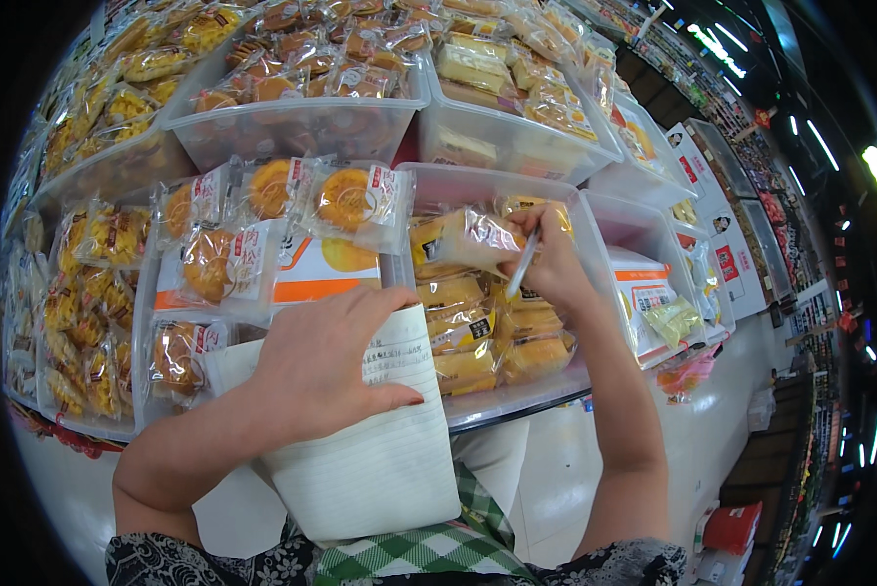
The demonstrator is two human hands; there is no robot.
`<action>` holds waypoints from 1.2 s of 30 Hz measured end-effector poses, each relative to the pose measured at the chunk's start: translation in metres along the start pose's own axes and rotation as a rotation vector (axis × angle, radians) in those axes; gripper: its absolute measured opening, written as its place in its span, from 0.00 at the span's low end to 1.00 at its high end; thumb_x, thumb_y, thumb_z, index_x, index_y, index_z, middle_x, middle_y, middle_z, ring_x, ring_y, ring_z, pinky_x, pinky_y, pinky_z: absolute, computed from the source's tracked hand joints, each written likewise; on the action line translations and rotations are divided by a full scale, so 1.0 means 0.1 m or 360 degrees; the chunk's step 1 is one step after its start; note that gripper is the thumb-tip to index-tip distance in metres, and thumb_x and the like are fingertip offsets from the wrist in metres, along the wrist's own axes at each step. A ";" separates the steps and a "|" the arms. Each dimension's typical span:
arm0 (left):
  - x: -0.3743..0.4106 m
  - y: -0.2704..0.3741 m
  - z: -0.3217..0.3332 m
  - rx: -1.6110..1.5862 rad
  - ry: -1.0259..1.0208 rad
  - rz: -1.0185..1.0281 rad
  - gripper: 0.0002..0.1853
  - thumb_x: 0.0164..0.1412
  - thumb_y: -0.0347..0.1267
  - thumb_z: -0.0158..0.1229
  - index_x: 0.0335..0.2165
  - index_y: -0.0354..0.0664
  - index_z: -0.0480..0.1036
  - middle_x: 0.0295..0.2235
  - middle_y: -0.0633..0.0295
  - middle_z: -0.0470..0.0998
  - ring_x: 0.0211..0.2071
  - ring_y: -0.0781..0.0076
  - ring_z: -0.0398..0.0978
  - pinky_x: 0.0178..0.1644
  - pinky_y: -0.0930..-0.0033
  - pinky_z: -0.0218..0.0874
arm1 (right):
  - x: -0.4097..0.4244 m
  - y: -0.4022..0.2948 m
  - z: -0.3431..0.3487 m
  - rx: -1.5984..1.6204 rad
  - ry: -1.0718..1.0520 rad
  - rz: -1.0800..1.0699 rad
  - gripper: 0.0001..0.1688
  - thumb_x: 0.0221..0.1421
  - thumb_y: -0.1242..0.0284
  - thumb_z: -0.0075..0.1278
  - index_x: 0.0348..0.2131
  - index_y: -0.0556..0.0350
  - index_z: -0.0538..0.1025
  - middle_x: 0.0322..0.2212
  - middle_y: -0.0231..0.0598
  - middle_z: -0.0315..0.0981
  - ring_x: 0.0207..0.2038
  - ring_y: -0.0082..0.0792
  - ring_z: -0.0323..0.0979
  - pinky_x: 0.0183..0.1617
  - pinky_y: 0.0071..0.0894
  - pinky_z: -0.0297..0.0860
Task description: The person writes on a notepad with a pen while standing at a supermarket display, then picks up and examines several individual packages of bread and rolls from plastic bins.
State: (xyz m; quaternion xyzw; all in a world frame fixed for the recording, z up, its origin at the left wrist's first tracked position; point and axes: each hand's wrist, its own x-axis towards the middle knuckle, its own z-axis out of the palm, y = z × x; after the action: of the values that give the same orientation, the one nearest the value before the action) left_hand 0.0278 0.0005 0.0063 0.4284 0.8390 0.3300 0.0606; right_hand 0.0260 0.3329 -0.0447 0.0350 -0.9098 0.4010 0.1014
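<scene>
My left hand (317, 359) lies spread over a lined notebook (379, 469) with handwriting on it, thumb and fingers pressing the page. The notebook leans between my body and the bin edge. In my right hand (552, 260) is a pen (524, 265), pointing down towards me. The fingers of that hand also pinch the end of a clear-wrapped bread (475, 238), tilted above a plastic bin (497, 179) with more wrapped breads (453, 322) stacked inside. Left of it, several packaged round cakes (347, 198) rest on a white and orange package (328, 275).
Behind stand clear bins of wrapped pancakes (299, 117) and sandwich breads (511, 73). Yellow wrapped pastries (94, 293) fill a bin at left. Another bin (629, 220) on the right holds a white and orange bag (643, 286). A red container (733, 527) sits low at right.
</scene>
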 end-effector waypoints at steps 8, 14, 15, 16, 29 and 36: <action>0.00 0.03 -0.01 -0.0015 -0.0006 -0.0023 0.40 0.36 0.41 0.75 0.49 0.43 0.67 0.39 0.57 0.76 0.39 0.55 0.76 0.40 0.61 0.66 | -0.12 -0.04 -0.09 0.0862 -0.0128 0.0471 0.25 0.48 0.78 0.60 0.37 0.48 0.58 0.40 0.39 0.69 0.42 0.25 0.67 0.40 0.23 0.67; 0.04 0.04 -0.01 -0.0015 -0.0012 0.0030 0.41 0.36 0.40 0.76 0.50 0.42 0.68 0.42 0.55 0.76 0.41 0.54 0.76 0.43 0.62 0.67 | -0.16 0.00 -0.16 0.0789 -0.0212 0.0477 0.18 0.53 0.72 0.56 0.36 0.47 0.61 0.33 0.33 0.68 0.35 0.22 0.68 0.36 0.22 0.66; 0.04 0.04 -0.01 -0.0009 -0.0008 0.0027 0.41 0.36 0.40 0.76 0.50 0.42 0.68 0.42 0.55 0.76 0.41 0.54 0.76 0.43 0.62 0.67 | -0.16 -0.05 -0.16 0.0963 -0.0261 0.0551 0.18 0.53 0.71 0.56 0.36 0.47 0.61 0.33 0.32 0.68 0.34 0.24 0.69 0.36 0.22 0.67; 0.03 0.04 -0.01 -0.0003 -0.0004 0.0024 0.41 0.36 0.40 0.76 0.50 0.42 0.68 0.42 0.54 0.76 0.42 0.54 0.76 0.43 0.62 0.67 | -0.15 -0.14 -0.17 0.1137 -0.0311 0.0624 0.17 0.53 0.71 0.56 0.35 0.47 0.61 0.32 0.32 0.67 0.34 0.25 0.70 0.35 0.23 0.67; 0.02 0.03 -0.02 0.0000 0.0002 0.0018 0.40 0.36 0.40 0.76 0.49 0.42 0.68 0.41 0.55 0.76 0.41 0.55 0.76 0.43 0.62 0.67 | -0.12 0.08 0.02 -0.0114 0.0155 0.0163 0.18 0.52 0.70 0.58 0.36 0.55 0.64 0.27 0.44 0.73 0.29 0.42 0.74 0.36 0.36 0.69; 0.00 0.01 0.01 0.0005 0.0054 0.0046 0.40 0.36 0.42 0.75 0.49 0.43 0.67 0.37 0.56 0.76 0.38 0.54 0.76 0.39 0.61 0.66 | -0.13 -0.19 0.19 -0.0560 0.0092 -0.0216 0.29 0.40 0.71 0.66 0.37 0.52 0.63 0.28 0.43 0.72 0.33 0.47 0.73 0.39 0.39 0.68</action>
State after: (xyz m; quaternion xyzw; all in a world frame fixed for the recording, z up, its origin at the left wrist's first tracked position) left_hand 0.0288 0.0019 0.0061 0.4349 0.8341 0.3368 0.0411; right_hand 0.0385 0.3058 -0.0464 0.0666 -0.9582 0.2286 0.1589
